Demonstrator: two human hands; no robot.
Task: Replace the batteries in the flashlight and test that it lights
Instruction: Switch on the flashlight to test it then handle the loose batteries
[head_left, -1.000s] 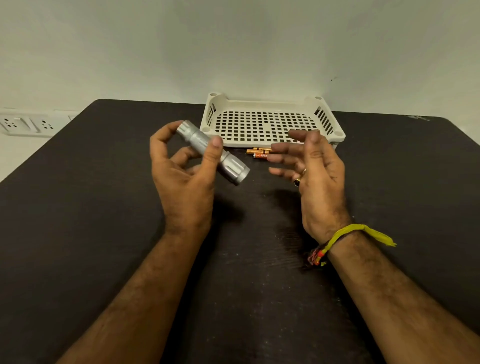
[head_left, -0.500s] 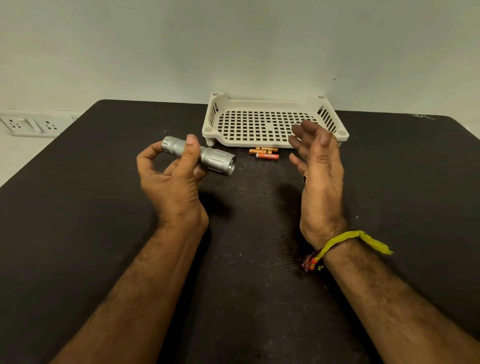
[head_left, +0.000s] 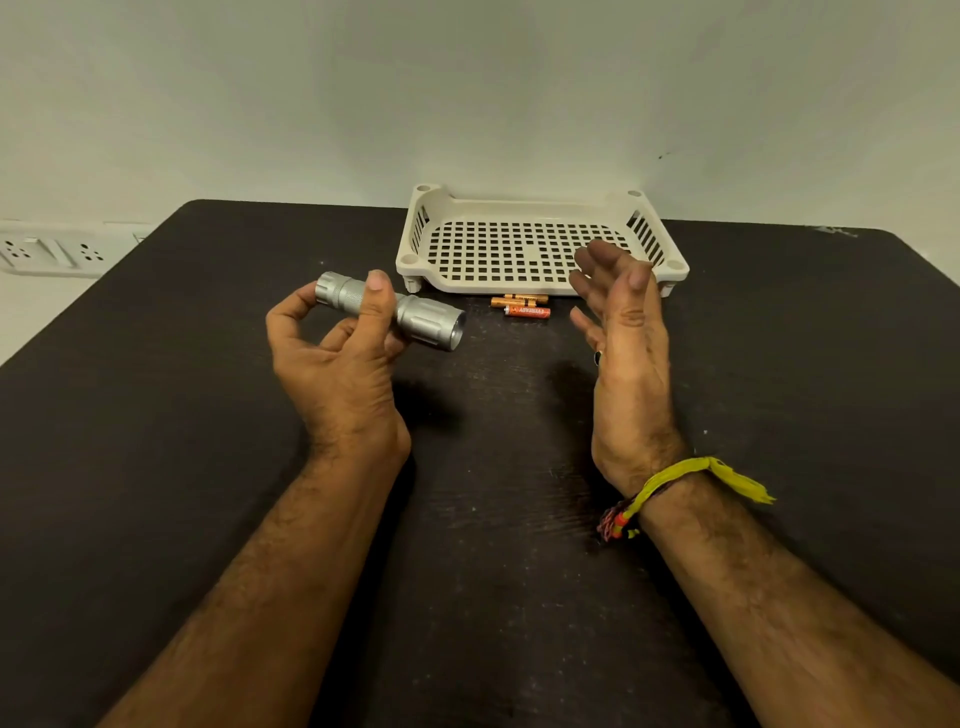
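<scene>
The flashlight (head_left: 387, 315) sits left of centre, pinched by the left hand (head_left: 340, 364) between thumb and fingers above the table (head_left: 156, 415). The right hand (head_left: 626, 343) hovers right of centre, fingers loose, holding nothing. Such a light pinch could let it slip; the batteries (head_left: 523, 305) could roll if knocked.

**Brushed metal, perforated plastic, scuffed dark bench**

The flashlight (head_left: 389, 314), left of centre, looks like silver metal with a matt, satin finish; its barrel is knurled and its head is ribbed with grooves. The batteries (head_left: 522, 305) at centre wear glossy orange and copper-toned wrappers. The tray (head_left: 540, 205) at upper centre is cream plastic, smooth and faintly shiny, its floor pierced by a grid of square holes. The bench (head_left: 156, 415) is dark, matt and finely grained, speckled with pale dust and scuffs. A yellow cloth band (head_left: 691, 475) with frayed ends and a braided thread circle the wrist at right.
</scene>
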